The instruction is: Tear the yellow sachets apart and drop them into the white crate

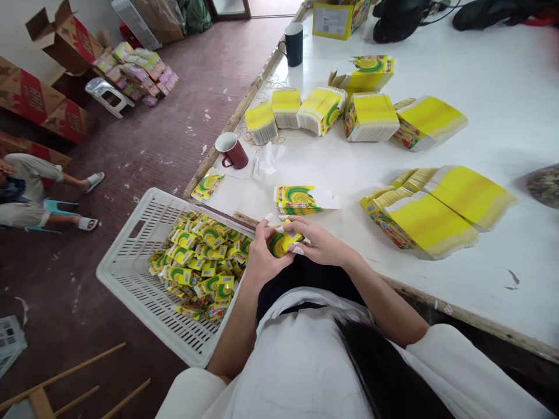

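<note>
Between my two hands, at the table's front edge, is a small yellow and green box [279, 243]. My left hand [264, 256] has its fingers wrapped round the box's left side. On the right side, my right hand [317, 241] pinches the same box, with white coverings on some fingertips. Just beyond them lies a short stack of flat printed cartons [299, 199] with white flaps pointing right. Below and left of my hands, a white plastic crate [131, 282] holds a heap of small yellow boxes [201, 262].
Bundles of yellow cartons [323, 110] stand in a row across the white table [437, 285], with a larger pile [437, 215] at right. A maroon mug [232, 151] and a dark mug [293, 45] stand near the left edge. A person [30, 186] sits at far left.
</note>
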